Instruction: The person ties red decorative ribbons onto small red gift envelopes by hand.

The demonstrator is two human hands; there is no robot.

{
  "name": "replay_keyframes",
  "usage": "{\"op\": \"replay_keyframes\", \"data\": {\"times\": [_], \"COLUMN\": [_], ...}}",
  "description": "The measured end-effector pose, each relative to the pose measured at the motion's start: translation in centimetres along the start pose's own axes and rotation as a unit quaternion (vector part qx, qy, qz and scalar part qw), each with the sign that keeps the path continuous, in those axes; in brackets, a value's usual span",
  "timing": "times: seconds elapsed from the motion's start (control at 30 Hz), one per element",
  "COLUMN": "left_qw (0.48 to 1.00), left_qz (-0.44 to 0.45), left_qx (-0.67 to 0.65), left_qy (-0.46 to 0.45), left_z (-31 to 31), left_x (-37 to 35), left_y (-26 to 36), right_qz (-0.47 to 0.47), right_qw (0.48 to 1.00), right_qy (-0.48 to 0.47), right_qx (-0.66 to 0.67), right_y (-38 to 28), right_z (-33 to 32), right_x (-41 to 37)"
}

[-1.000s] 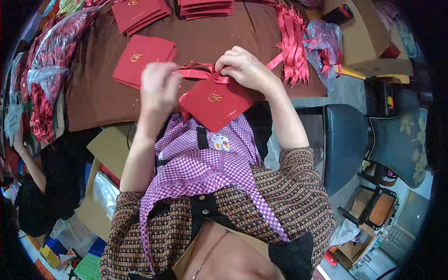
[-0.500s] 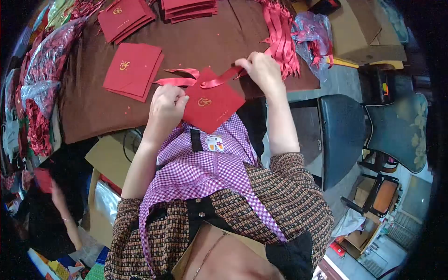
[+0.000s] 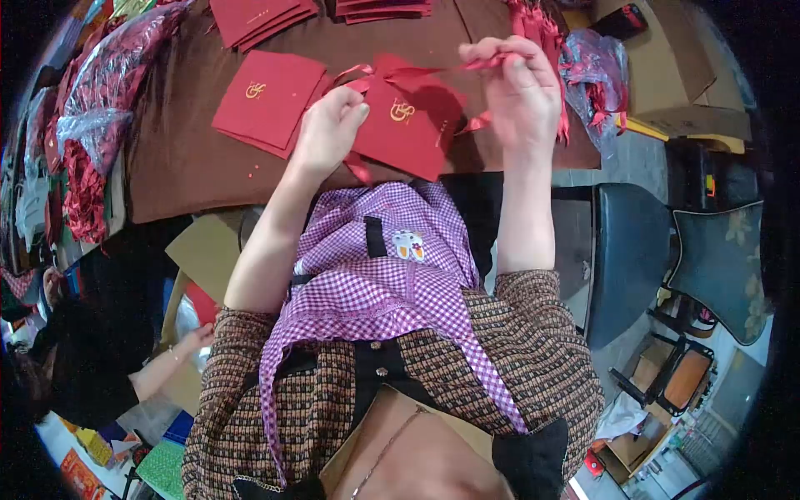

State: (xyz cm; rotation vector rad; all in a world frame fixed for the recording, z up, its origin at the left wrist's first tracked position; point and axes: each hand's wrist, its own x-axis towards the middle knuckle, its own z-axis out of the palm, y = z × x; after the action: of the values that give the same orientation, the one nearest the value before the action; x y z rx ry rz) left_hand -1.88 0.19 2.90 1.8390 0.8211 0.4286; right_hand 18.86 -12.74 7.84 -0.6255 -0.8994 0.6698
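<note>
A red card with a gold emblem [image 3: 412, 117] lies at the near edge of the brown-covered table, between my hands. Red ribbon [image 3: 417, 75] runs from the card's top toward the right. My left hand [image 3: 333, 129] is closed at the card's left side, pinching the ribbon there. My right hand [image 3: 521, 87] is raised to the right of the card, with the ribbon's other end between thumb and fingers. Left of the card lies a small stack of red cards [image 3: 271, 96], partly behind my left hand.
More red card stacks [image 3: 258, 18] lie at the table's far side. Red ribbons [image 3: 537, 25] and a plastic bag [image 3: 596, 71] are at the right. Wrapped bundles [image 3: 108, 87] line the left. A dark chair [image 3: 625, 262] stands right; another person's arm [image 3: 171, 362] shows lower left.
My right hand has risen and turned, drawing the ribbon up and right. The card has turned and shifted up and right in view. The other person's arm has moved.
</note>
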Motion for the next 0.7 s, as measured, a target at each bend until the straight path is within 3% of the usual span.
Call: {"op": "replay_keyframes", "data": {"times": [0.1,0.17,0.23,0.3,0.37,0.4,0.43,0.53,0.57,0.63,0.7], "left_qw": [0.993,0.992,0.976,0.970,0.971,0.971,0.971,0.976,0.980,0.979,0.979], "left_qz": [-0.030,-0.049,-0.043,-0.050,-0.065,-0.065,-0.057,-0.058,-0.066,-0.065,-0.064], "left_qx": [-0.112,-0.106,-0.193,-0.215,-0.211,-0.213,-0.212,-0.196,-0.178,-0.182,-0.185], "left_qy": [-0.030,-0.052,-0.095,-0.106,-0.089,-0.088,-0.090,-0.078,-0.066,-0.064,-0.063], "left_z": [0.8,0.3,-0.3,-0.4,-0.3,-0.2,-0.1,-0.1,-0.2,-0.2,-0.1], "left_x": [0.1,-0.3,-0.7,-1.2,-1.5,-1.4,-1.3,-1.8,-2.0,-2.1,-2.1], "left_y": [-2.3,-2.8,-3.0,-2.5,-2.1,-2.3,-2.6,-1.4,-0.9,-0.8,-0.7], "right_qz": [0.054,0.075,0.160,0.152,0.149,0.143,0.084,0.038,0.039,-0.008,-0.024], "right_qw": [0.998,0.996,0.980,0.981,0.948,0.946,0.919,0.856,0.856,0.793,0.774], "right_qy": [0.019,0.023,0.034,0.028,0.001,-0.004,-0.059,-0.115,-0.115,-0.134,-0.131], "right_qx": [-0.036,-0.039,-0.114,-0.115,-0.282,-0.291,-0.380,-0.502,-0.502,-0.594,-0.619], "right_y": [1.6,2.0,2.6,3.1,3.5,4.2,4.4,5.3,5.4,5.7,6.4], "right_z": [1.6,2.7,2.9,3.4,3.7,3.5,3.3,3.3,3.6,4.0,3.8], "right_x": [-1.7,-2.6,-3.7,-4.4,-4.9,-5.2,-5.1,-6.0,-6.1,-6.4,-6.7]}}
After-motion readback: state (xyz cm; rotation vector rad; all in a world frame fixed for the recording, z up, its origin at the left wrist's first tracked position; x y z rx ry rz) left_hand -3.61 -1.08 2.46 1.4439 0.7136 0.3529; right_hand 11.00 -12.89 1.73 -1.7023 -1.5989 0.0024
